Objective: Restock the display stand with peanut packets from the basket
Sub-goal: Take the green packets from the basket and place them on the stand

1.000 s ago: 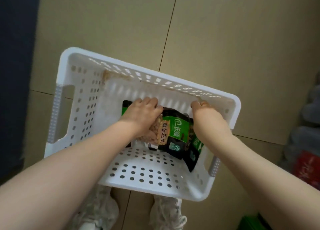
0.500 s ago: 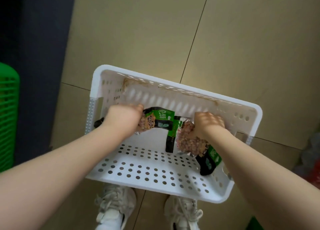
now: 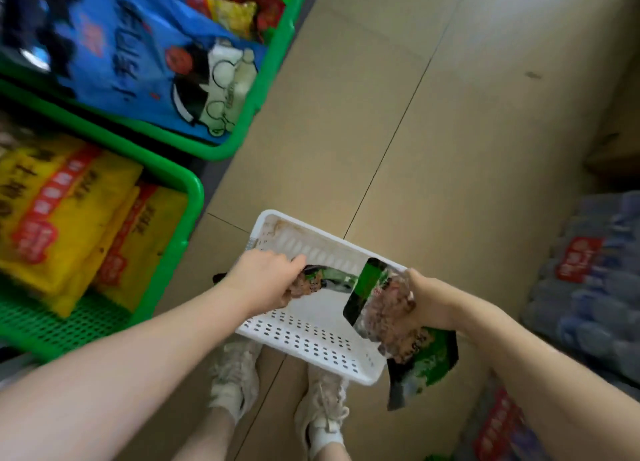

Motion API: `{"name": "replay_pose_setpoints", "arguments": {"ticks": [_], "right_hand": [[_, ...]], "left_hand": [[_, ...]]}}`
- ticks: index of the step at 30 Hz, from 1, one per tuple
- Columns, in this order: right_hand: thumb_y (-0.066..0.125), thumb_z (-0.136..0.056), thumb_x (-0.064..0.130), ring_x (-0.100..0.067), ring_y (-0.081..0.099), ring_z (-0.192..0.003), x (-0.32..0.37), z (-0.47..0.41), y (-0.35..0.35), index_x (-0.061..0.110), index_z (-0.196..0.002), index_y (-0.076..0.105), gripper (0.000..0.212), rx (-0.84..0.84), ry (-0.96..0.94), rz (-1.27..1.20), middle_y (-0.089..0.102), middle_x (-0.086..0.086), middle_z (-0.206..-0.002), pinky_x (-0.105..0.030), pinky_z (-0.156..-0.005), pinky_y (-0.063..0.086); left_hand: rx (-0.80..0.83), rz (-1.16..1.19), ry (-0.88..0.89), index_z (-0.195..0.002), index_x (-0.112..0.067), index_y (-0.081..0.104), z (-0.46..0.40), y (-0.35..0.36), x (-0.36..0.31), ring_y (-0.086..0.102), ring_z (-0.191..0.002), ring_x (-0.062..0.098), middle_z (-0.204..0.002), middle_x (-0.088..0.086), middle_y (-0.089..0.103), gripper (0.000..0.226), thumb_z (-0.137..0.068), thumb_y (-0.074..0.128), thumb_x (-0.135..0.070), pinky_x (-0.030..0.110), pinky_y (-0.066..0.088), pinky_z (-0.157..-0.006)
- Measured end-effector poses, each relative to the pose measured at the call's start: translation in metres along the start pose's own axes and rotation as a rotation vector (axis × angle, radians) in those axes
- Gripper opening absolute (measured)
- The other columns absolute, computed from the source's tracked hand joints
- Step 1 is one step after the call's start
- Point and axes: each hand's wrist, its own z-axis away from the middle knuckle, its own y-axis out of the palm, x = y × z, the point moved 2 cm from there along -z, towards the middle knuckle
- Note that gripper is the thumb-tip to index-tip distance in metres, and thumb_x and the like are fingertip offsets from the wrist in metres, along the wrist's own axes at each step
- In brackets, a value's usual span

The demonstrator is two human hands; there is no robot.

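1. White perforated plastic makes up the basket (image 3: 304, 339), which stands on the floor just ahead of a pair of pale sneakers (image 3: 235, 370); its dotted bottom shows bare along the near side.
2. Over the basket the left hand (image 3: 266, 280) is curled round a peanut packet (image 3: 322, 280), green and black with a clear window of nuts, held near the far wall.
3. Over the basket's right rim the right hand (image 3: 426, 297) grips several peanut packets (image 3: 391, 308) in a bunch; one black-and-green end sticks up, and another packet (image 3: 426, 363) hangs down outside the basket wall.
4. To the left, just beside the left forearm, a green plastic display bin (image 3: 166, 183) with a mesh bottom holds flat yellow bags (image 3: 69, 218) with red labels, leaning in a stack; bare mesh shows in its near part.
5. Beyond it a second green bin (image 3: 263, 89) holds a large blue bag (image 3: 138, 55) printed with a cartoon figure, and smaller yellow and red packs (image 3: 239, 13) at its far end.
6. Between the bins and the right side a wide strip of beige tiled floor (image 3: 381, 114) runs away with dark grout lines.
7. At the right edge, shrink-wrapped packs of bottles (image 3: 588, 280) with red labels are stacked, blurred.
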Motion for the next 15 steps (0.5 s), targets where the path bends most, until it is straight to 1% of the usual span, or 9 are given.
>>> {"name": "replay_pose_setpoints", "arguments": {"ticks": [1, 3, 5, 7, 10, 12, 15], "right_hand": [[0.075, -0.070, 0.036, -0.026, 0.056, -0.111, 0.000, 0.028, -0.013, 0.016, -0.130, 0.037, 0.074, -0.053, -0.024, 0.017, 0.057, -0.006, -0.125, -0.032, -0.088, 0.050], [0.072, -0.074, 0.031, -0.025, 0.060, -0.105, 0.009, 0.085, -0.038, 0.015, -0.118, 0.054, 0.050, -0.200, -0.108, 0.022, 0.064, -0.005, -0.116, -0.031, -0.085, 0.051], [0.064, -0.082, 0.021, -0.028, 0.063, -0.100, 0.028, 0.150, -0.061, 0.011, -0.111, 0.059, 0.031, -0.399, -0.203, -0.003, 0.068, -0.009, -0.110, -0.033, -0.081, 0.051], [0.062, -0.084, 0.020, -0.032, 0.063, -0.094, 0.052, 0.220, -0.077, 0.012, -0.105, 0.059, 0.023, -0.561, -0.281, 0.018, 0.069, -0.012, -0.105, -0.035, -0.076, 0.050], [0.062, -0.084, 0.022, -0.035, 0.061, -0.093, 0.102, 0.319, -0.093, 0.015, -0.106, 0.054, 0.025, -0.662, -0.468, 0.204, 0.067, -0.013, -0.100, -0.036, -0.071, 0.048], [0.063, -0.082, 0.023, -0.035, 0.060, -0.097, 0.143, 0.385, -0.098, 0.016, -0.106, 0.053, 0.027, -0.706, -0.607, 0.334, 0.064, -0.013, -0.101, -0.034, -0.070, 0.043], [0.068, -0.077, 0.039, -0.030, 0.056, -0.106, 0.214, 0.485, -0.099, 0.020, -0.115, 0.055, 0.045, -0.796, -0.824, 0.460, 0.057, -0.008, -0.113, -0.036, -0.078, 0.046]], "left_hand": [[-0.027, 0.009, -0.009, -0.116, -0.014, 0.039, 0.018, -0.020, 0.000, 0.062, -0.095, 0.030, -0.105, 0.006, 0.064, 0.040, -0.083, 0.055, -0.030, 0.032, 0.036, -0.060], [-0.084, 0.069, -0.070, -0.120, -0.018, 0.040, 0.057, -0.059, 0.000, 0.063, -0.097, 0.029, -0.106, 0.005, 0.066, 0.043, -0.083, 0.054, -0.036, 0.031, 0.036, -0.061], [-0.135, 0.165, -0.176, -0.129, -0.022, 0.037, 0.110, -0.106, 0.000, 0.063, -0.097, 0.029, -0.106, 0.005, 0.067, 0.053, -0.085, 0.053, -0.045, 0.030, 0.036, -0.060], [-0.191, 0.252, -0.295, -0.133, -0.023, 0.035, 0.176, -0.153, 0.002, 0.063, -0.096, 0.029, -0.105, 0.007, 0.067, 0.058, -0.084, 0.052, -0.051, 0.029, 0.038, -0.058], [-0.288, 0.315, -0.462, -0.133, -0.026, 0.040, 0.287, -0.213, 0.011, 0.062, -0.099, 0.028, -0.108, 0.007, 0.065, 0.059, -0.083, 0.052, -0.055, 0.031, 0.042, -0.058], [-0.346, 0.320, -0.555, -0.131, -0.026, 0.041, 0.362, -0.240, 0.017, 0.060, -0.104, 0.026, -0.113, 0.005, 0.061, 0.061, -0.082, 0.052, -0.059, 0.034, 0.048, -0.066], [-0.503, 0.279, -0.711, -0.133, -0.023, 0.039, 0.468, -0.260, 0.026, 0.059, -0.106, 0.027, -0.116, 0.005, 0.057, 0.067, -0.079, 0.054, -0.060, 0.036, 0.051, -0.073]]}}
